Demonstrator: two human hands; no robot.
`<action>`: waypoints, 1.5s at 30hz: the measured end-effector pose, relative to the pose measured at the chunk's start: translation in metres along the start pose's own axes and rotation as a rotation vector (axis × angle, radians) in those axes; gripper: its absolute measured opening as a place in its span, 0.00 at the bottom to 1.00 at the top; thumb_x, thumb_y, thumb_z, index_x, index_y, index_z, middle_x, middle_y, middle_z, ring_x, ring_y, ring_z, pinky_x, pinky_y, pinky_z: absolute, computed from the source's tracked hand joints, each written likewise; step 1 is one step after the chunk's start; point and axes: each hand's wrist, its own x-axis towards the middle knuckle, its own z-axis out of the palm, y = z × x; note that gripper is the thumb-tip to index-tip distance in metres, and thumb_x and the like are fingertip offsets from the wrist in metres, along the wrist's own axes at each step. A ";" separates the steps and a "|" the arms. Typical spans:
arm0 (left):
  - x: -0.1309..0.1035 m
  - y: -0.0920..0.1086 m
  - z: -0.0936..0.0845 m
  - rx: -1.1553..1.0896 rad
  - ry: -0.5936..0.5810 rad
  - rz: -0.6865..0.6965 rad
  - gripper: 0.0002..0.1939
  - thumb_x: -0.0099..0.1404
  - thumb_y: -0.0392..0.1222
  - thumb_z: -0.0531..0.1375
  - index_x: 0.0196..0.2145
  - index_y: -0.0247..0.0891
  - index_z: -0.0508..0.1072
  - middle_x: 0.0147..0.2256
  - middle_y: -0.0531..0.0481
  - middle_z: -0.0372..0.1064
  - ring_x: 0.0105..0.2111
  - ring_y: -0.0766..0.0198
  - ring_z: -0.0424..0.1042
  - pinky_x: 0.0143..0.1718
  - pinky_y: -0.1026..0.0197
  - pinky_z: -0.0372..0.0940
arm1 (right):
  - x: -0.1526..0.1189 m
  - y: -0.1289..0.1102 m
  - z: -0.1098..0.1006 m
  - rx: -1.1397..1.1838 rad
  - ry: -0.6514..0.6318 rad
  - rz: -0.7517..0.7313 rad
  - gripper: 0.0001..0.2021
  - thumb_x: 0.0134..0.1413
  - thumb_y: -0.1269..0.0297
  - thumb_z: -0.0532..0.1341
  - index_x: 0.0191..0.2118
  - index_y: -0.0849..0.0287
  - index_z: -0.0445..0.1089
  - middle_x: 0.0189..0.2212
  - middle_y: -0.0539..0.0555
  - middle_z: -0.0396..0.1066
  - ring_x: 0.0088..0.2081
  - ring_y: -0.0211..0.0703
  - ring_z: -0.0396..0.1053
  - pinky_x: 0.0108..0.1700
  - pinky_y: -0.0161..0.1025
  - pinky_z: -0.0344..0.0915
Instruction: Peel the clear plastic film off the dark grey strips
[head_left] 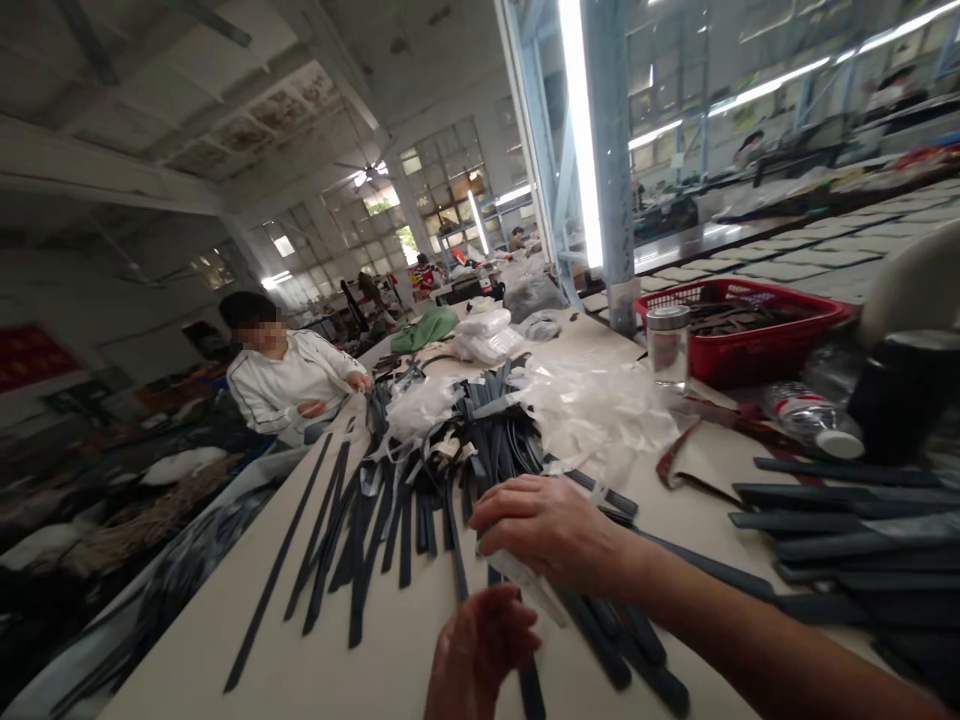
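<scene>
My right hand (551, 525) reaches across the table, palm down, fingers curled on a black strap wrapped in clear plastic (529, 580). My left hand (480, 650) is at the lower edge, closed around the near end of the same strap. Just beyond lies a heap of black straps (450, 450) mixed with clear plastic sleeves (600, 410). More black straps (840, 520) lie in a row on the right.
A red basket (750, 330), a glass jar (667, 345) and a lying plastic bottle (810, 415) stand at the right. A person in a white jacket (289, 380) sits at the table's far left. Bags (487, 335) lie further back.
</scene>
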 end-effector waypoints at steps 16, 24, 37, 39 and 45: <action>0.016 0.017 0.029 -0.082 0.129 0.005 0.17 0.44 0.44 0.74 0.30 0.33 0.78 0.29 0.46 0.76 0.29 0.65 0.72 0.33 0.65 0.68 | -0.009 0.015 0.012 -0.092 -0.157 0.027 0.06 0.62 0.67 0.57 0.36 0.58 0.70 0.36 0.49 0.74 0.39 0.38 0.68 0.44 0.36 0.59; 0.013 0.020 0.023 0.013 0.103 0.014 0.19 0.41 0.47 0.74 0.28 0.34 0.76 0.19 0.55 0.64 0.21 0.71 0.62 0.25 0.68 0.60 | -0.013 0.019 0.024 -0.065 -0.185 0.017 0.08 0.63 0.67 0.55 0.34 0.56 0.71 0.33 0.48 0.74 0.37 0.36 0.68 0.45 0.35 0.59; 0.010 0.027 0.001 0.196 0.164 0.144 0.11 0.55 0.45 0.68 0.29 0.38 0.71 0.23 0.56 0.68 0.24 0.70 0.64 0.29 0.67 0.60 | -0.007 0.010 0.009 0.386 -0.419 0.721 0.26 0.62 0.48 0.52 0.24 0.62 0.74 0.20 0.51 0.69 0.23 0.36 0.65 0.27 0.33 0.57; 0.007 0.025 0.006 0.270 0.156 0.136 0.11 0.55 0.47 0.67 0.30 0.37 0.73 0.23 0.55 0.69 0.24 0.70 0.63 0.29 0.66 0.60 | -0.009 0.009 0.020 0.685 -0.437 0.747 0.27 0.62 0.46 0.51 0.28 0.64 0.75 0.22 0.52 0.69 0.25 0.37 0.66 0.29 0.32 0.60; 0.006 0.007 0.018 0.274 0.146 0.115 0.18 0.45 0.50 0.72 0.29 0.34 0.77 0.18 0.53 0.69 0.18 0.69 0.62 0.23 0.65 0.58 | -0.012 0.008 0.054 0.926 -0.204 0.890 0.19 0.61 0.56 0.52 0.41 0.66 0.75 0.25 0.50 0.68 0.26 0.34 0.63 0.29 0.29 0.61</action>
